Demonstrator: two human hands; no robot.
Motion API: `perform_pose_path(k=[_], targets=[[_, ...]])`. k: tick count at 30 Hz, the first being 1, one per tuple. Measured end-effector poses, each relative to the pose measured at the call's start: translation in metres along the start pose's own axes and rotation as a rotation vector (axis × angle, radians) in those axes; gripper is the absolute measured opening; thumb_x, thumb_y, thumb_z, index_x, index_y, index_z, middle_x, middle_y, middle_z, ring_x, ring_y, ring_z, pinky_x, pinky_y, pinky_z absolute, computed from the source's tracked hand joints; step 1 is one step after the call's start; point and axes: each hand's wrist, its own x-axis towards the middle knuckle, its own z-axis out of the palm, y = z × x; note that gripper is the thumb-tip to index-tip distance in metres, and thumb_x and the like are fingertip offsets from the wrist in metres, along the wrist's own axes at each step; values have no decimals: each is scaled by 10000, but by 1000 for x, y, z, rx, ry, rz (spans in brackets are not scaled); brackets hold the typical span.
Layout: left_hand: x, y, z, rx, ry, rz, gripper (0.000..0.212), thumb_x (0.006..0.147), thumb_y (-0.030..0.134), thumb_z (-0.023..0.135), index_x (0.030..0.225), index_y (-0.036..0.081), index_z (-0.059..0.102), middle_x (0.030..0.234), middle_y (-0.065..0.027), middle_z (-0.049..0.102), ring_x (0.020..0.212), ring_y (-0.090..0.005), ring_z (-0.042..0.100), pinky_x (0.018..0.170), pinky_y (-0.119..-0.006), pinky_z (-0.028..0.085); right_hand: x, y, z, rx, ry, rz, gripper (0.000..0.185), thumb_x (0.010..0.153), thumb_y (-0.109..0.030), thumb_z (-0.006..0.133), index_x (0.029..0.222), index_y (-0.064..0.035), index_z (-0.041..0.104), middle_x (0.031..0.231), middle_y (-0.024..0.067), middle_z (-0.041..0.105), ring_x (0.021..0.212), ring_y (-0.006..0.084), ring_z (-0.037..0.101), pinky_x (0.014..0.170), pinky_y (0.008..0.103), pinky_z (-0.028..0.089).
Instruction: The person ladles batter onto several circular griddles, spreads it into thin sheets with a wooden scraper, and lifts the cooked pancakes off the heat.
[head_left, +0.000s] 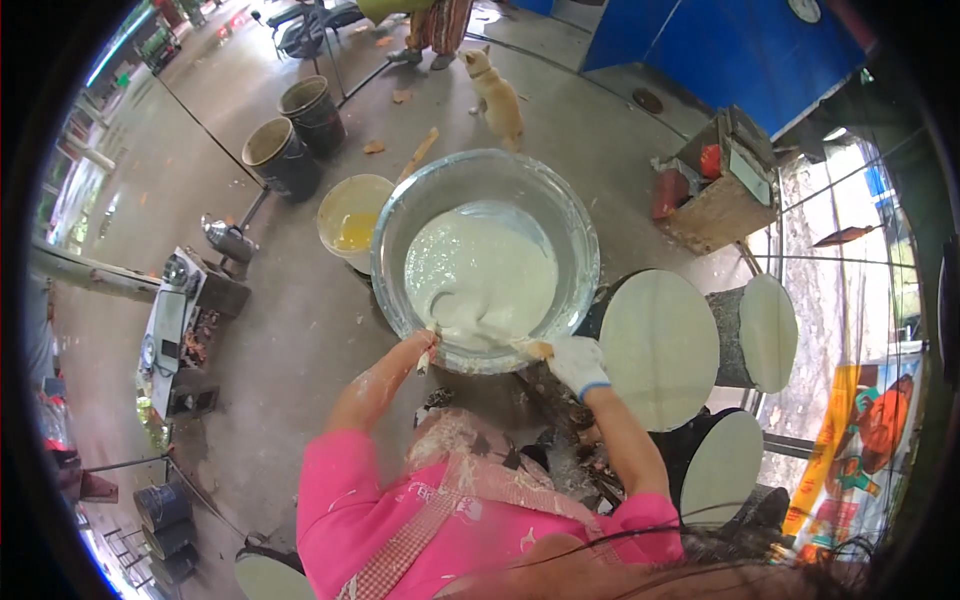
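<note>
A large metal basin (577, 225) stands before me, holding thick pale batter (480, 270). At its near left rim, my left hand (426, 343) is closed on a slim pale handle; the curved end of this tool rests in the batter. My right hand (579, 365), in a white glove with a blue cuff, grips a wooden tool (536, 349) whose batter-coated end lies over the basin's near edge. Just right of the glove is a round griddle covered with a pale, thin sheet of batter (660, 349). Two more such rounds (724, 469) (769, 334) lie farther right.
A bucket with yellow liquid (354, 217) touches the basin's left side. Two dark buckets (289, 154) stand beyond it. A dog (496, 101) sits past the basin, near a standing person (441, 30). A box-like stand (716, 195) is at the right, a cluttered low table (171, 322) at the left.
</note>
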Motion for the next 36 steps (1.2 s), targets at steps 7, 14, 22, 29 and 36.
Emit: perform_pose_path(k=[7,14,22,29,36], targets=[[26,23,-36,-61,-15,-129,259,911,136,534,1161,116,470,654,-26,465,433,-95,379,333,-186,306,-22,-41,13,167,-53,214,427,764,-473,606,860,-60,663,830,185,661,820,343,643,734,459,492],[6,27,-20,-231,-106,-221,228,907,138,541,1121,98,474,643,-22,458,429,-93,378,331,-186,302,-72,-73,100,401,-14,438,470,806,-506,575,938,-62,657,909,221,654,870,382,631,774,465,487],[-150,174,139,-242,-196,-224,151,896,144,572,930,159,427,576,28,359,423,-34,330,308,-164,234,-120,-95,12,426,692,393,382,830,-450,594,938,-85,617,776,182,654,697,362,642,633,457,502],[-270,275,229,403,-311,332,347,902,160,559,1192,264,399,552,62,309,374,-35,275,285,-180,208,-119,-52,-123,719,1152,300,325,821,-306,656,1009,-41,642,847,137,675,753,270,646,677,364,493],[-195,249,179,675,-136,316,449,875,180,603,1274,217,399,620,35,403,421,-71,373,316,-200,292,-89,-79,-35,1433,722,141,325,789,-329,671,856,-12,665,620,5,565,518,126,505,500,279,419]])
